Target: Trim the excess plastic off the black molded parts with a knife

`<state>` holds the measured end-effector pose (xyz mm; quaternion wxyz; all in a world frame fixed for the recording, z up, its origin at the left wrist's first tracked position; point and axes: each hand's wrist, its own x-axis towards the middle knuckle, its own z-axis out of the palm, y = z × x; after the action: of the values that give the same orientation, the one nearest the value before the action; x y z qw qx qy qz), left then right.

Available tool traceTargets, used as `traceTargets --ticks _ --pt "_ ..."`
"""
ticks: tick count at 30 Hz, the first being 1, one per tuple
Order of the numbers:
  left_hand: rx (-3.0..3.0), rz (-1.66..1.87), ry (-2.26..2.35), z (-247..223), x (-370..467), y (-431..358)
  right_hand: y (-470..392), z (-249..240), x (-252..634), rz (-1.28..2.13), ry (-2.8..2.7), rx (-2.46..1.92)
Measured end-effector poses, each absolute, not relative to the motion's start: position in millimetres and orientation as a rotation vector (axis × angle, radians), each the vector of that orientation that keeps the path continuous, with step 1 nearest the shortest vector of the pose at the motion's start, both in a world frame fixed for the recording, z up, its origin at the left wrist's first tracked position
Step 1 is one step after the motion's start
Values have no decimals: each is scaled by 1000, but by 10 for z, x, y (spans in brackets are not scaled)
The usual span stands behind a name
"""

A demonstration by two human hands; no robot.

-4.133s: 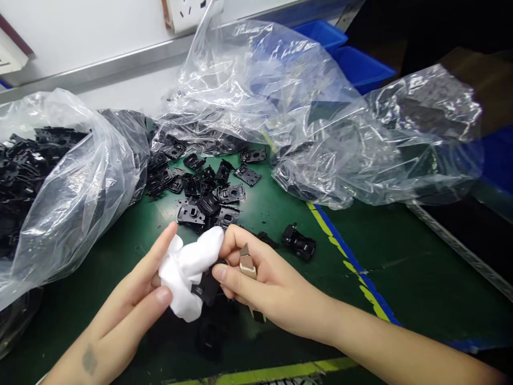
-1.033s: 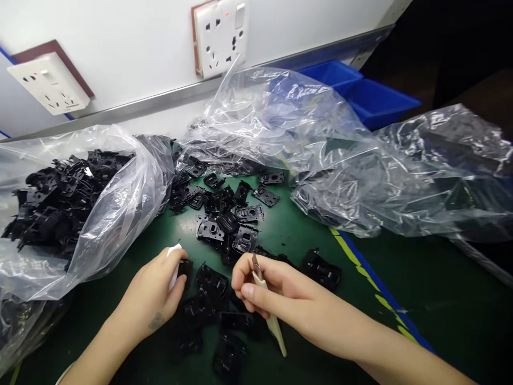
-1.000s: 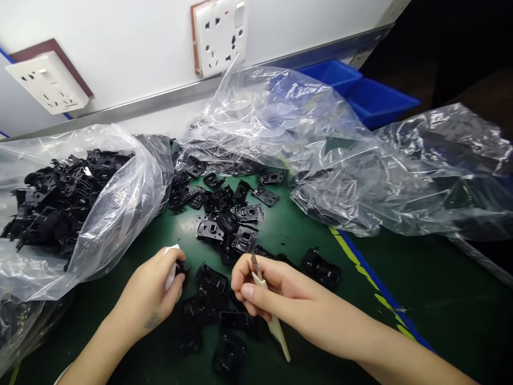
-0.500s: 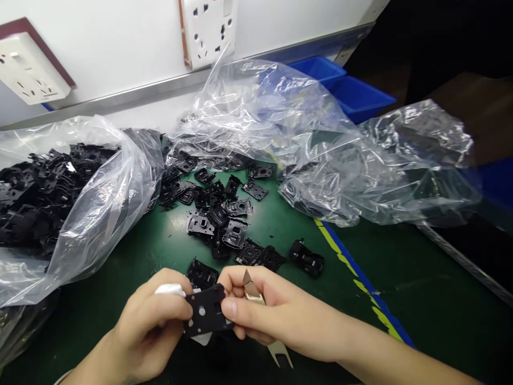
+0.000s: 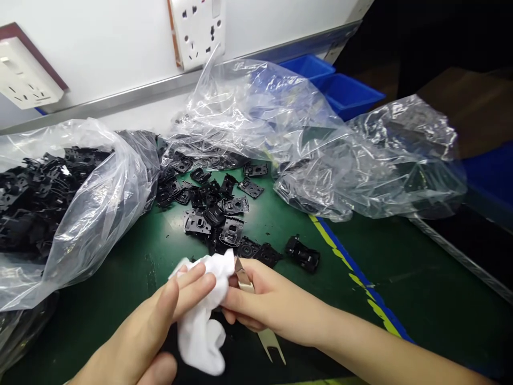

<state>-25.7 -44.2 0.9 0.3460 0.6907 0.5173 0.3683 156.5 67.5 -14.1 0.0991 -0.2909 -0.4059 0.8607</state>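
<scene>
My left hand (image 5: 156, 321) presses a crumpled white cloth (image 5: 204, 331) with stretched fingers, its thumb held apart below. The cloth covers the black plastic part; only a dark trace shows beside my right fingertips. My right hand (image 5: 264, 294) is closed, holding a craft knife whose blade (image 5: 241, 271) points up beyond the index finger. The knife's pale handle (image 5: 272, 345) comes out below the palm and ends in a fork. Just past my hands lies a loose pile of black plastic parts (image 5: 214, 214), with a single black part (image 5: 303, 254) to its right.
A clear plastic bag (image 5: 108, 208) full of black parts lies at the left. Another crumpled clear bag (image 5: 320, 144) spreads across the back, before blue bins (image 5: 348, 96). Wall sockets (image 5: 200, 29) sit behind. Blue and yellow tape (image 5: 347, 262) runs along the green table (image 5: 132, 283).
My left hand has let go of the black part's edge and brought the white cloth over it, fingers now stretched out. My right hand keeps the knife. The view has shifted slightly.
</scene>
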Motion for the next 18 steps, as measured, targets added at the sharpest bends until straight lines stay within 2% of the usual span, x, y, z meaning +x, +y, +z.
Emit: traceTargets --ticks 3,10,18 --pt "1926 941 1147 -128 -288 -273 655 -98 1557 2520 -1309 -919" --pt "1854 626 1291 -144 -403 -166 603 -28 1574 2477 -1311 -831" --pt "1807 910 1349 -129 -303 -205 566 -107 1595 2369 -1585 -777"
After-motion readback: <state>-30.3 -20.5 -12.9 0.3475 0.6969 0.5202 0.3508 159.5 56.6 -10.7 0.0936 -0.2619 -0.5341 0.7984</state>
